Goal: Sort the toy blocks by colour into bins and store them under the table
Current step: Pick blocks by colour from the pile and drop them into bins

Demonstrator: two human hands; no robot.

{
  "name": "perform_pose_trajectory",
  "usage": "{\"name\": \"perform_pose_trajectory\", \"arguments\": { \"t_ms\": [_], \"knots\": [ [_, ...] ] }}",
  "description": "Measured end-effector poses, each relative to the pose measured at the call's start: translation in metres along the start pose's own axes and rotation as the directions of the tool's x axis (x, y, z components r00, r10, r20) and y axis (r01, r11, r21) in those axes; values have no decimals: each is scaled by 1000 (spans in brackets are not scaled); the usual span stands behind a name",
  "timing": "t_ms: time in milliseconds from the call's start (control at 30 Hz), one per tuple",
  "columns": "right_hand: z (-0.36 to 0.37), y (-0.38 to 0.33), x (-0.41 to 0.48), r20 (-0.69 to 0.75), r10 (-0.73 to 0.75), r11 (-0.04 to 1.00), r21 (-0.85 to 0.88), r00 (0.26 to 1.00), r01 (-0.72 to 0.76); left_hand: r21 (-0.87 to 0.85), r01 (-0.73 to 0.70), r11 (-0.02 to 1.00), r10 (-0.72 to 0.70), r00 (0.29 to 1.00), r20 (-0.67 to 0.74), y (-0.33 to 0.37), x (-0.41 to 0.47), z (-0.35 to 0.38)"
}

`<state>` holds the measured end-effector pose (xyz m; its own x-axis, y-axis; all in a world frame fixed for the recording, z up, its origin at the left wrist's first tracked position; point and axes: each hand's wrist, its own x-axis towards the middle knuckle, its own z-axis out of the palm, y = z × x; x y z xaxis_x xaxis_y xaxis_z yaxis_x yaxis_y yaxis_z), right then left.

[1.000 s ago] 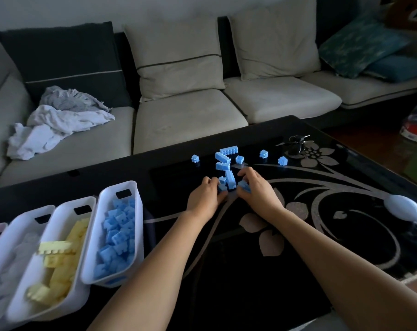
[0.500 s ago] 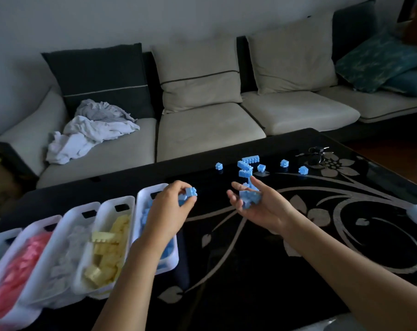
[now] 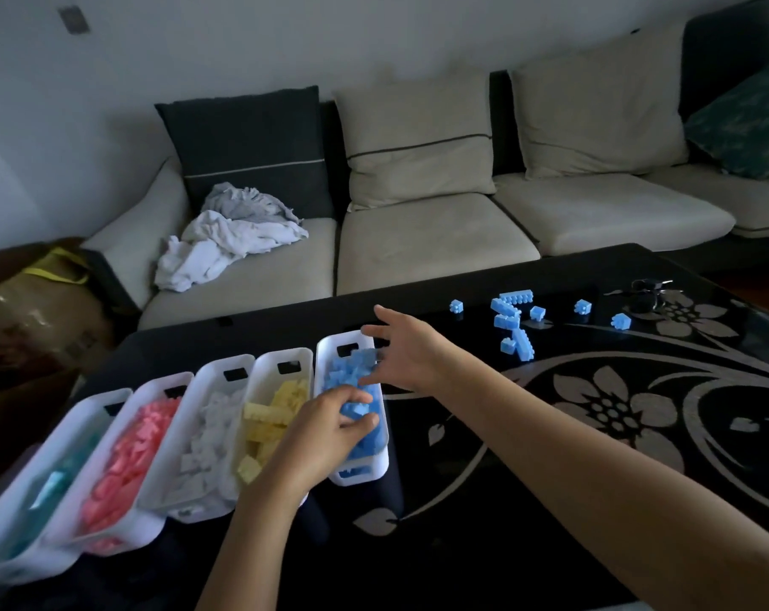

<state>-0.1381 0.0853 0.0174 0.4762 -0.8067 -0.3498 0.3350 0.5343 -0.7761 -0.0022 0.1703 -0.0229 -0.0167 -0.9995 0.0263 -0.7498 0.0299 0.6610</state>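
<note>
Right hand (image 3: 411, 359) hovers over the blue bin (image 3: 361, 474), grip spread apart. Left hand (image 3: 325, 427) curls over the blue blocks (image 3: 345, 376) inside; whether its grip holds one is unclear.

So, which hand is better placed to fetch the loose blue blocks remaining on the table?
Probably right. The right hand is open and nearer the loose blue blocks; the left hand is curled over the blue bin.
</note>
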Motion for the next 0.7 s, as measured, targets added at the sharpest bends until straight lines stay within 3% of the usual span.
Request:
{"name": "perform_pose_trajectory", "arguments": {
  "t_ms": [200,300,367,433,467,600,700],
  "knots": [
    [-3,-14,6,30,-20,995,-97,999,23,-63,-37,997,37,999,-2,2,4,-11],
    [-24,-22,2,-57,-158,930,-343,986,129,-35,-63,997,63,998,-4,13,13,-11],
    [-55,-27,3,-98,-261,827,-536,960,170,-9,-86,996,86,996,6,24,23,-10],
    [-85,-32,-3,-128,-452,503,-854,883,134,-5,-120,993,120,993,9,38,37,-8],
    [-107,-34,1,-141,-540,387,-917,830,96,4,-140,990,140,990,7,45,45,-6],
    [-189,-36,-11,-264,-718,303,-952,645,-52,54,-139,989,137,990,35,67,87,9],
    [-238,-39,-16,-256,-831,209,-966,495,-149,103,-96,990,84,990,117,80,120,29]
  ]
}}
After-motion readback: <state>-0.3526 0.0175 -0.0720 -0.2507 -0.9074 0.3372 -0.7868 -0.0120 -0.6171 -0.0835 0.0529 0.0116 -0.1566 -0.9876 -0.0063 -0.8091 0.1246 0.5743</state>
